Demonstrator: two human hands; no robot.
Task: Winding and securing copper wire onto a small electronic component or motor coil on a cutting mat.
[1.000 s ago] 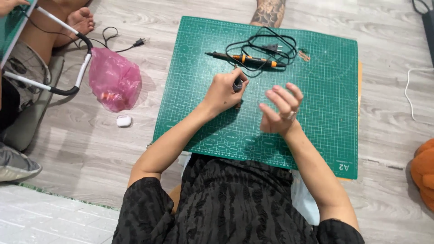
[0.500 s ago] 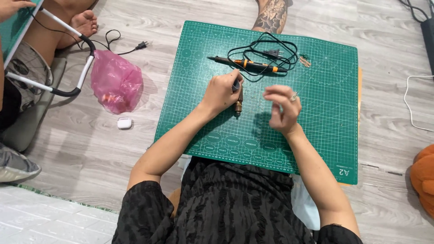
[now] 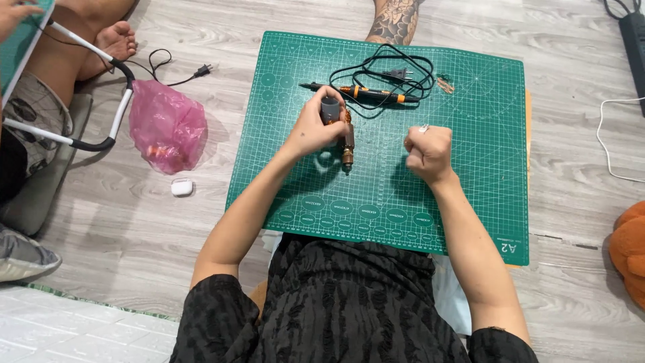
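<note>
My left hand grips a small brown and grey motor tool, its metal tip pointing down at the green cutting mat. My right hand is closed into a fist over the mat, a little to the right of the tool, with a ring showing on one finger; whether something tiny sits inside the fist I cannot tell. Behind the tool lies an orange and black soldering iron with its black cord coiled beside it.
A pink plastic bag and a small white case lie on the wooden floor left of the mat. Another person's leg and foot are at far left, and a tattooed leg is beyond the mat. An orange cushion sits far right.
My left hand has lifted the motor tool upright off the mat. My right hand has gone from spread fingers to a closed fist and moved slightly right.
</note>
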